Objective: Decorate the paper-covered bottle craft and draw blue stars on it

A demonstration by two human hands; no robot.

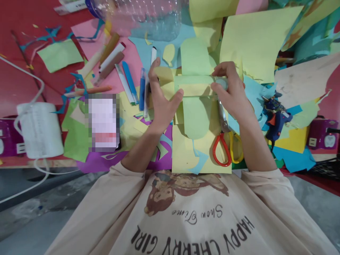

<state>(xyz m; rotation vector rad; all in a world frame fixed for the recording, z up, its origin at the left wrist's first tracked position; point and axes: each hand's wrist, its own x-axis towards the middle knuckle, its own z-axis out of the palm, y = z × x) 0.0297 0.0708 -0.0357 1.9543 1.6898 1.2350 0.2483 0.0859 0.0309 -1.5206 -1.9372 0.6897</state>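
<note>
We've got our left hand, fingers spread wide, thumb at the left end of a pale-green paper strip lying across rounded light-green paper; next, red-and-yellow-handled metal scissors, and our right hand, fingers gripping the strip's right end.

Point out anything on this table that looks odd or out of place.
The clear plastic bottle lies on its side rather than standing upright. A jagged blue scrap lies on the yellow sheet near the shirt, like a stray offcut. The phone shows a pixelated, unreadable screen.
</note>
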